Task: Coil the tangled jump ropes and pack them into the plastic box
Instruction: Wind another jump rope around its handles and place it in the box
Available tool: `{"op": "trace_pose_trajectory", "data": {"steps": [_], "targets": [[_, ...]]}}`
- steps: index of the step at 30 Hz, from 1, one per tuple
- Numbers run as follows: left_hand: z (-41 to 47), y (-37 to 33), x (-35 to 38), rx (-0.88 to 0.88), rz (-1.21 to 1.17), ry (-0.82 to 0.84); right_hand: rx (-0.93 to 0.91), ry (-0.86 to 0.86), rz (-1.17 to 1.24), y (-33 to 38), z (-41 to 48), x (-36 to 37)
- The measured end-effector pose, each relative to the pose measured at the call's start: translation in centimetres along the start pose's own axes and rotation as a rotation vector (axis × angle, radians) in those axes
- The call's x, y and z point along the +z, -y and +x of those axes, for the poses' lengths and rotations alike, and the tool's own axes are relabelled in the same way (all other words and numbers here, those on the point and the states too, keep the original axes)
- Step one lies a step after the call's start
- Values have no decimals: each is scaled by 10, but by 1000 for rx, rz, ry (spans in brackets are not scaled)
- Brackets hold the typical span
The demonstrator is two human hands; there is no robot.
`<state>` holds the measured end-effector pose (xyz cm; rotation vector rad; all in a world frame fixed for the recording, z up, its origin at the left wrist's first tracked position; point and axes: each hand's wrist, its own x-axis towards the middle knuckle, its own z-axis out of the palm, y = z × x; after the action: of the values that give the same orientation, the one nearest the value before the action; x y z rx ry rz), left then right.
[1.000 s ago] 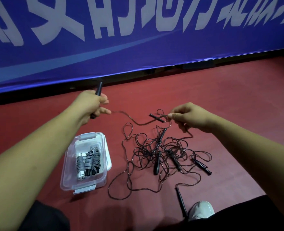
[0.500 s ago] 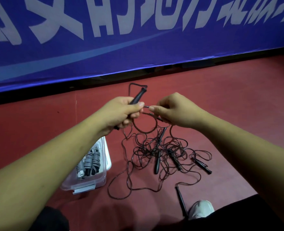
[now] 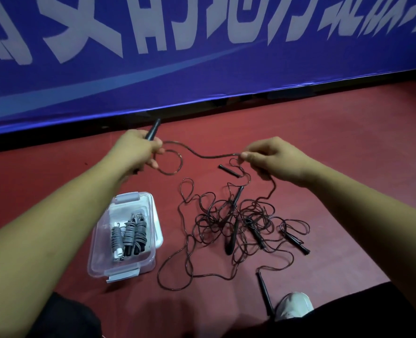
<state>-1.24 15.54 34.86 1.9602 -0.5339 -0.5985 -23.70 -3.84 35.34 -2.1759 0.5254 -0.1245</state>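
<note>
Left hand (image 3: 135,150), right hand (image 3: 272,158) hold thin glossy rope (image 3: 209,156).

We see a red floor (image 3: 336,147) running back to a blue banner (image 3: 202,69) with large pale lettering, a dark gap (image 3: 55,132) beneath its lower edge.

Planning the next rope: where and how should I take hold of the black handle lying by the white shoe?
Probably pinch the handle mid-shaft from above, closing across its thin width. It lies flat on the floor, clear of the tangle; its cord leaves the far end and the white shoe crowds the near tip.
</note>
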Motion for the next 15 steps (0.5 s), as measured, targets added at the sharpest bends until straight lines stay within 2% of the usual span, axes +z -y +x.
{"op": "trace_pose_trajectory", "data": {"steps": [3,7,9,12,15], "targets": [[-1,2,2,67,67,-44,-53,-63,33,19,-6,-3],[-23,-11,26,123,-168,305,-105,-54,-107,37,-11,6],[-35,-14,39,122,-154,449,-140,-75,-132,43,-9,10],[-42,-13,46,181,-81,511,-151,-111,-124,46,-5,13],[-37,-19,40,166,-238,531,-135,-92,-157,37,-5,10]]}}
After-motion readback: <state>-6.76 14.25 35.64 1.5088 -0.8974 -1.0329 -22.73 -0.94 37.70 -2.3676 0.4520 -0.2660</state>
